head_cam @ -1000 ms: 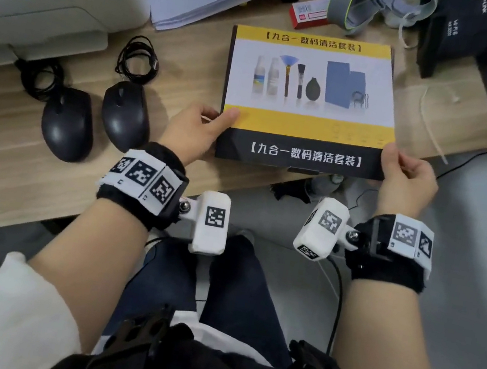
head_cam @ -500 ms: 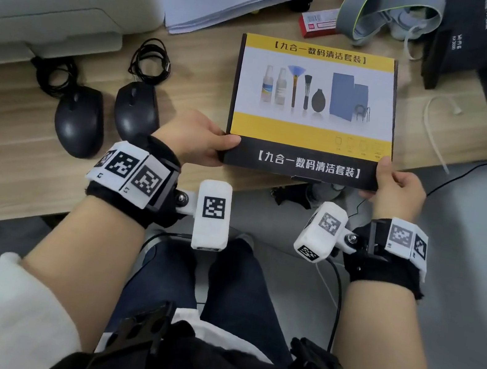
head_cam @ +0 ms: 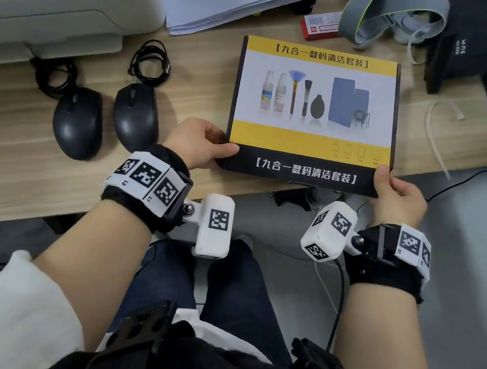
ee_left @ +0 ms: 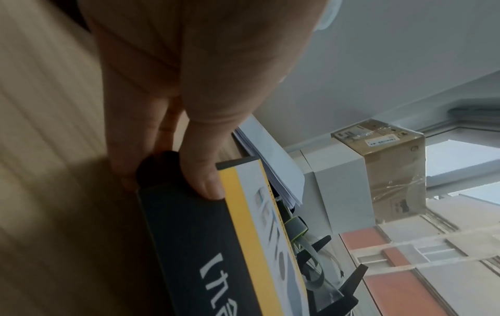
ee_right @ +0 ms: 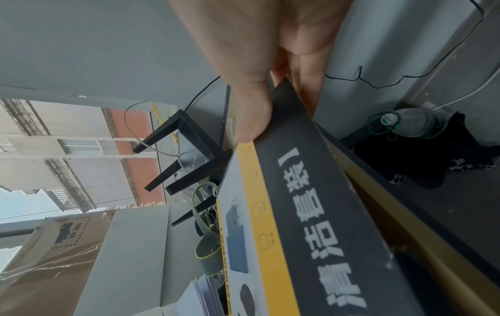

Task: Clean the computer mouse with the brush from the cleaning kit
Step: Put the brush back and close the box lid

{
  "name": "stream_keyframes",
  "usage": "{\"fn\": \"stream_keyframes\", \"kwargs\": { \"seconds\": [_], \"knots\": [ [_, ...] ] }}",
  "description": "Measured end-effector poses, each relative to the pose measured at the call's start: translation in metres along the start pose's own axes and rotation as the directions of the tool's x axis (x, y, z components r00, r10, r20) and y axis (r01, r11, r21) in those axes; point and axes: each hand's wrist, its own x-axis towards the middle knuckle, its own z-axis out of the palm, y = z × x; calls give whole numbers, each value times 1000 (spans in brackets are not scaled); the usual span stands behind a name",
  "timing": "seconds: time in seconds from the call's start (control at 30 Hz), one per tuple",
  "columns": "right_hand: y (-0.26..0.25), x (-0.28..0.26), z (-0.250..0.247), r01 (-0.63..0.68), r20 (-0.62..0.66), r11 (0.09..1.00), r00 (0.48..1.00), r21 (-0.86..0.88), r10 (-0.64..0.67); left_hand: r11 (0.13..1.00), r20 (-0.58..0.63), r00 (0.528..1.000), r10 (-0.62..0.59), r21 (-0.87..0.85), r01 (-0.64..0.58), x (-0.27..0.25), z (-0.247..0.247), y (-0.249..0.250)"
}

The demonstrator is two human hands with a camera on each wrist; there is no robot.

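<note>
Right now it's all about getting the cleaning kit box (head_cam: 313, 115) open, since the brush is presumably inside it and can't be seen yet. The left hand (head_cam: 200, 144) grips the near left corner, thumb over the black front flap and the other fingers tucked underneath. The right hand (head_cam: 396, 195) does the same at the near right corner, thumb (ee_right: 251, 119) on the top edge and fingers below. So both hands are closed on the box, neither is free.

My take on doing this bit well: keep the box flat on the surface (head_cam: 9, 175) rather than lifting it, because its front edge already hangs a little past the surface edge. Work the front flap up with both thumbs evenly so the lid hinges back instead of twisting. There are loose bottles and small bits pictured on the lid, so I'd guess a tilted box spills stuff.

As for the mouse: there are 2 black ones on the surface, the nearer mouse (head_cam: 136, 116) just left of the left hand, not touching it, and the other mouse (head_cam: 79, 123) further left beside it. I can't tell which 1 is meant to be cleaned. Both sit well away from the right hand.
</note>
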Motion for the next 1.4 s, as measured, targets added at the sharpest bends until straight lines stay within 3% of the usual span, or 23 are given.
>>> {"fn": "stream_keyframes", "kwargs": {
  "seconds": [0.17,0.6,0.73,0.87,1.03,1.13,1.17,1.23,1.3,1.4],
  "knots": [
    [-2,1,1,-31,3,999,1000,27,31,998,-64,996,-58,6,58,-1,-5,-1],
    [-9,-3,-2,-72,-15,997,997,-2,72,993,102,989,-103,-50,109,-8,-8,5],
    [-6,-4,-2,-64,-11,997,998,-42,64,995,83,993,-87,-32,90,-6,-9,5],
    [-1,-4,-1,-36,-12,998,999,-47,35,999,43,998,-35,43,33,-3,-7,2],
    [1,-1,-3,1,12,997,1000,-79,0,933,-65,992,108,352,-78,-1,-7,3],
    [2,2,-4,99,49,988,994,-116,-94,962,-32,981,192,205,-181,0,-2,7],
    [0,2,-3,139,81,982,988,-127,-129,946,-7,971,238,227,-231,1,-1,9],
    [-1,7,-1,250,162,936,963,-246,-215,861,85,940,332,380,-338,3,1,12],
    [-5,9,-1,398,253,804,915,-441,-314,730,179,907,381,544,-414,7,3,16],
    [-18,12,1,518,340,621,855,-589,-391,634,200,906,374,657,-407,11,7,19]
  ]
}}
